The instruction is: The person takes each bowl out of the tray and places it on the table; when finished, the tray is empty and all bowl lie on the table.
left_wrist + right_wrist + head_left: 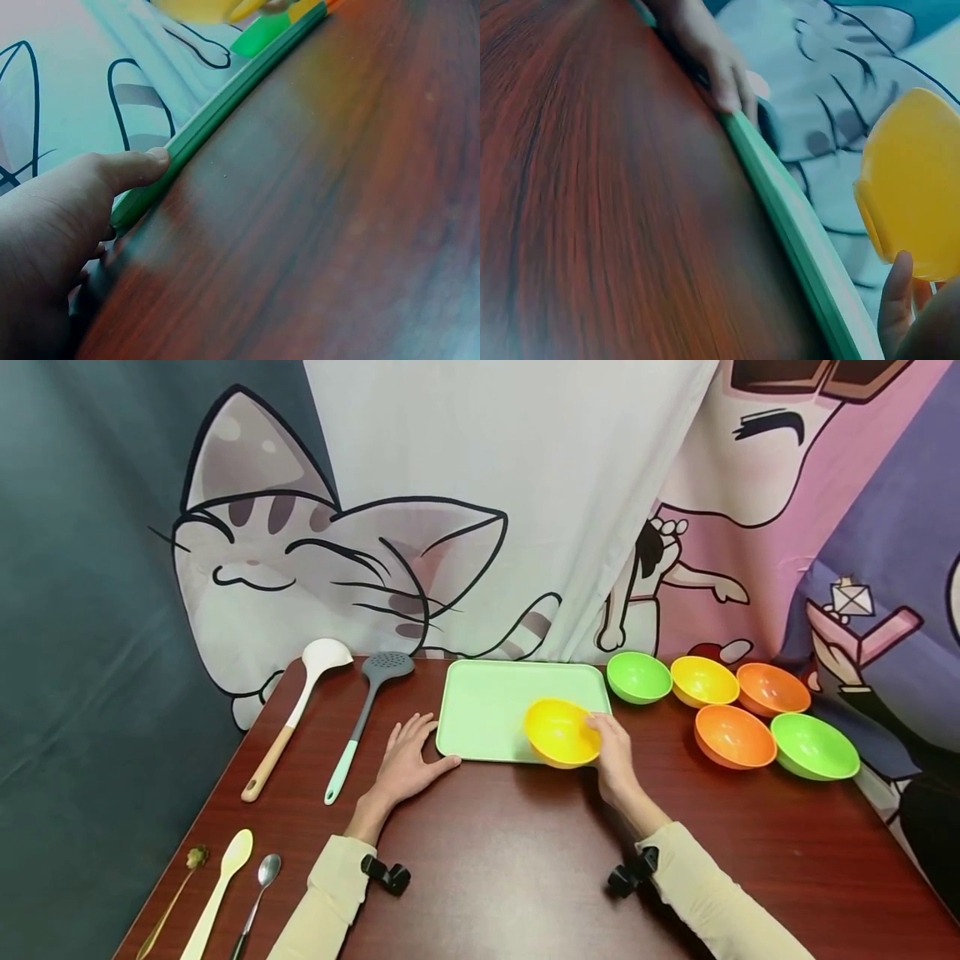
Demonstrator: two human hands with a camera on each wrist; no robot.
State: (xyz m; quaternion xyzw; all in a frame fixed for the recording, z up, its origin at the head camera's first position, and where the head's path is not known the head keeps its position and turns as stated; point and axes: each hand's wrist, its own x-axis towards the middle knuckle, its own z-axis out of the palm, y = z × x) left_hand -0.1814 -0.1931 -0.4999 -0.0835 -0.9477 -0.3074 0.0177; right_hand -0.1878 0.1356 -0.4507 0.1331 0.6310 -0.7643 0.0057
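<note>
My right hand (617, 753) pinches the right rim of a yellow bowl (561, 732), its thumb and fingers on either side. The bowl is above the light green tray (480, 710), overlapping its front right part in the head view. In the right wrist view the yellow bowl (911, 187) shows raised over the tray's edge (795, 217). My left hand (408, 760) lies at the tray's front left corner, fingers spread. Its thumb (139, 169) touches the tray's rim (225, 101), and the other fingers are partly hidden in the left wrist view.
Right of the tray stand a green bowl (639, 678), another yellow bowl (705, 682), two orange bowls (735, 737) and a larger green bowl (815, 746). To the left lie a white ladle (303, 702), a grey skimmer (375, 693) and several spoons (236, 856). A printed curtain (480, 443) hangs behind.
</note>
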